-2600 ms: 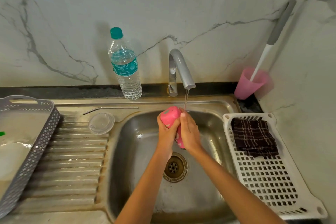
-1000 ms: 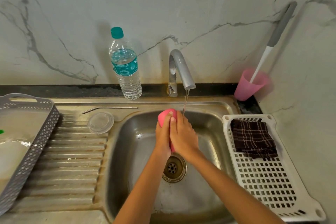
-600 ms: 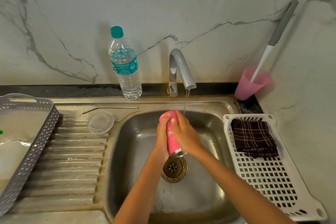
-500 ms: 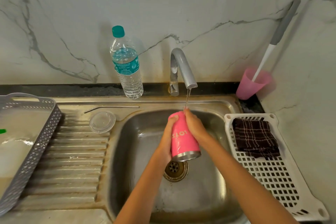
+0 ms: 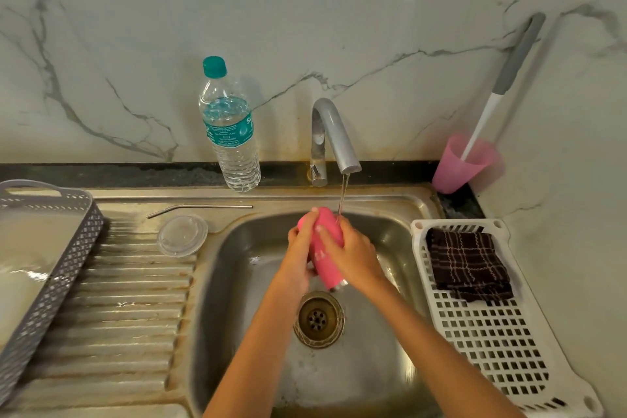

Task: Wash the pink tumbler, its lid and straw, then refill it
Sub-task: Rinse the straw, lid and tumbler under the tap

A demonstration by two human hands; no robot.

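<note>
Pink tumbler [image 5: 326,273] sits tilted at frame centre, above the sink [image 5: 234,299] and under the tap's [image 5: 334,132] thin stream. Left hand [image 5: 300,249] and right hand [image 5: 354,256] each have a curled grip around it. Best to rotate it so water reaches every side.

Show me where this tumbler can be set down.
Free: the drainboard between the grey basket and the sink bowl, in front of the lid; the white rack in front of the checked cloth. Crowded: the back ledge with straw, bottle and tap; the bowl, where left hand and right hand hold the tumbler.
</note>
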